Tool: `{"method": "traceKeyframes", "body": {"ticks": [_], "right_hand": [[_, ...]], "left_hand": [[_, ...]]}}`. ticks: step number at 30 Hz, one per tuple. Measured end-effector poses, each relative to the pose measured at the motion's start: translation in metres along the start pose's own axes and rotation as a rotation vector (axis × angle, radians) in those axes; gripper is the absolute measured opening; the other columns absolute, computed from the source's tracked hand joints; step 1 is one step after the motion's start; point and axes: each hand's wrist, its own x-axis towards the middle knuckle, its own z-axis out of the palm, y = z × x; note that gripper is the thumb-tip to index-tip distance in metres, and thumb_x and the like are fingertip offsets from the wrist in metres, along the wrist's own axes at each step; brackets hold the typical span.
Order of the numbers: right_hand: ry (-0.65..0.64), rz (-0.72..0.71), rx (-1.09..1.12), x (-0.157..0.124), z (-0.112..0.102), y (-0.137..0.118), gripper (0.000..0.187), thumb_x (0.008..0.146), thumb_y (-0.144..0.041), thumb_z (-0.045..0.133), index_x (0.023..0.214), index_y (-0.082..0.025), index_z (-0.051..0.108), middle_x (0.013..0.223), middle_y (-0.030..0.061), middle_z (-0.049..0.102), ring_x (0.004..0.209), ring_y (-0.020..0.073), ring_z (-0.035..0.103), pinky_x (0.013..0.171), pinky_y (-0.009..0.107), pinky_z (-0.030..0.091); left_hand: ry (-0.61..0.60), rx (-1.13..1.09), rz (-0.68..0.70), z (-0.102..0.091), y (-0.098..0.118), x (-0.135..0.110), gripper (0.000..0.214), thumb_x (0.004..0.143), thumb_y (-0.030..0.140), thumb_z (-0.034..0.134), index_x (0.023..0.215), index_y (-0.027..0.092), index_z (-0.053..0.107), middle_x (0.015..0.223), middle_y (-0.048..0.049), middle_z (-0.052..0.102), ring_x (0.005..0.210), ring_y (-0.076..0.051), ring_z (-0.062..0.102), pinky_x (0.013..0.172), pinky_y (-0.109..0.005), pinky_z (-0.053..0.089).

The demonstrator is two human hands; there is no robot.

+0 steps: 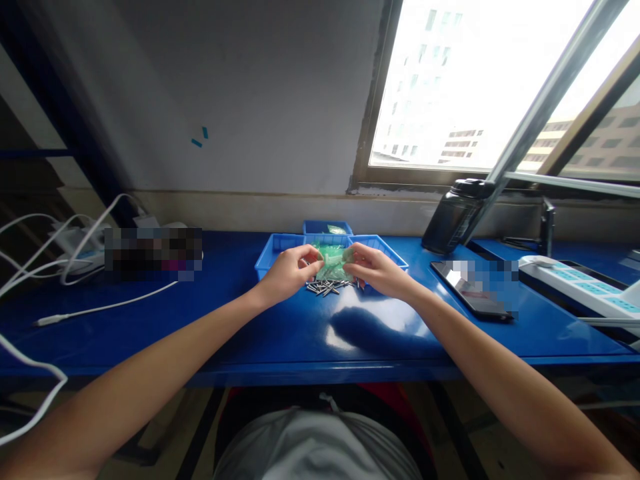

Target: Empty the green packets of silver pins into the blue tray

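My left hand and my right hand face each other over the table, each closed in a pinch. Stretched between their fingertips is a small clear plastic bag, greenish against what lies behind it. Its contents, if any, I cannot make out. Just below the hands a loose pile of metal pins or screws rests on the table, partly covered by the bag. Behind, blue bins stand together: a left bin, a right bin and a back bin. Green plastic material shows in the middle.
On the blue table, a phone, a black bottle and a white power strip are to the right. White cables lie at the left. A wall and window rise behind.
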Motion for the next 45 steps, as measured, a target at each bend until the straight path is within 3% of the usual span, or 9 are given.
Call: {"method": "traceKeyframes", "body": {"ticks": [6, 13, 19, 23, 27, 29, 34, 41, 45], "right_hand": [[0.035, -0.011, -0.043, 0.000, -0.002, 0.001, 0.016, 0.082, -0.034, 0.052, 0.079, -0.018, 0.052, 0.048, -0.0084, 0.034, 0.041, 0.0062, 0.035, 0.040, 0.020, 0.026], [-0.017, 0.055, 0.125, -0.001, -0.002, -0.004, 0.026, 0.079, -0.042, 0.057, 0.086, -0.018, 0.053, 0.071, 0.0021, 0.063, 0.056, 0.0125, 0.059, 0.041, 0.020, 0.040], [-0.055, 0.066, 0.083, -0.002, -0.003, -0.008, 0.030, 0.080, -0.046, 0.054, 0.082, -0.016, 0.056, 0.066, 0.0014, 0.060, 0.059, 0.0130, 0.059, 0.043, 0.019, 0.042], [-0.062, 0.060, 0.013, 0.000, -0.003, 0.000, 0.023, 0.078, -0.039, 0.057, 0.080, -0.016, 0.056, 0.059, -0.0022, 0.055, 0.050, 0.0091, 0.052, 0.043, 0.019, 0.042], [-0.062, 0.048, -0.082, 0.000, -0.001, 0.006, 0.018, 0.079, -0.035, 0.056, 0.083, -0.018, 0.055, 0.059, -0.0026, 0.056, 0.050, 0.0092, 0.053, 0.043, 0.019, 0.043], [-0.076, 0.083, -0.147, -0.001, 0.002, 0.005, 0.015, 0.080, -0.033, 0.054, 0.083, -0.018, 0.055, 0.060, -0.0012, 0.059, 0.049, 0.0099, 0.055, 0.041, 0.018, 0.042], [-0.184, 0.121, -0.155, -0.005, 0.008, -0.002, 0.018, 0.081, -0.037, 0.054, 0.086, -0.020, 0.057, 0.067, 0.0016, 0.065, 0.055, 0.0137, 0.062, 0.040, 0.019, 0.046], [-0.296, 0.116, 0.036, -0.005, 0.003, -0.003, 0.037, 0.079, -0.050, 0.055, 0.091, -0.015, 0.059, 0.077, 0.0040, 0.064, 0.071, 0.0157, 0.062, 0.051, 0.023, 0.052], [-0.298, 0.132, 0.083, -0.001, 0.002, 0.002, 0.037, 0.083, -0.048, 0.050, 0.090, -0.013, 0.059, 0.073, 0.0036, 0.062, 0.065, 0.0135, 0.060, 0.051, 0.023, 0.051]], "left_hand": [[-0.041, -0.124, -0.064, 0.001, 0.004, -0.001, 0.028, 0.080, 0.044, 0.055, 0.081, 0.016, 0.054, 0.053, 0.0047, 0.049, 0.039, -0.006, 0.045, 0.037, -0.017, 0.035], [-0.055, -0.381, -0.164, 0.001, 0.004, 0.002, 0.036, 0.082, 0.050, 0.047, 0.080, 0.014, 0.052, 0.071, -0.0045, 0.065, 0.047, -0.012, 0.058, 0.036, -0.019, 0.042], [-0.063, -0.338, -0.163, 0.003, 0.002, 0.003, 0.022, 0.073, 0.033, 0.063, 0.078, 0.013, 0.056, 0.063, -0.0014, 0.060, 0.052, -0.013, 0.060, 0.038, -0.019, 0.045], [-0.076, -0.331, -0.184, 0.005, -0.001, 0.003, 0.025, 0.072, 0.026, 0.064, 0.091, 0.013, 0.054, 0.060, 0.0003, 0.060, 0.051, -0.014, 0.060, 0.038, -0.020, 0.046], [-0.058, -0.336, -0.209, 0.004, -0.002, 0.003, 0.052, 0.071, 0.026, 0.066, 0.116, 0.015, 0.043, 0.066, 0.0004, 0.063, 0.055, -0.015, 0.062, 0.041, -0.021, 0.047], [-0.076, -0.307, -0.225, 0.004, -0.002, 0.002, 0.049, 0.070, 0.028, 0.066, 0.113, 0.014, 0.046, 0.069, -0.0012, 0.064, 0.062, -0.016, 0.062, 0.044, -0.021, 0.048], [-0.123, -0.165, -0.074, 0.006, 0.001, -0.001, 0.026, 0.071, 0.034, 0.065, 0.086, 0.013, 0.061, 0.082, -0.0036, 0.065, 0.078, -0.016, 0.062, 0.067, -0.025, 0.050], [-0.232, -0.063, 0.052, 0.007, 0.009, -0.006, 0.029, 0.083, 0.033, 0.050, 0.100, 0.015, 0.065, 0.097, -0.0059, 0.064, 0.087, -0.017, 0.060, 0.075, -0.025, 0.048], [-0.156, 0.052, 0.099, 0.008, 0.003, -0.006, 0.028, 0.083, 0.032, 0.049, 0.101, 0.016, 0.063, 0.099, -0.0065, 0.060, 0.084, -0.016, 0.059, 0.071, -0.025, 0.048]]}}
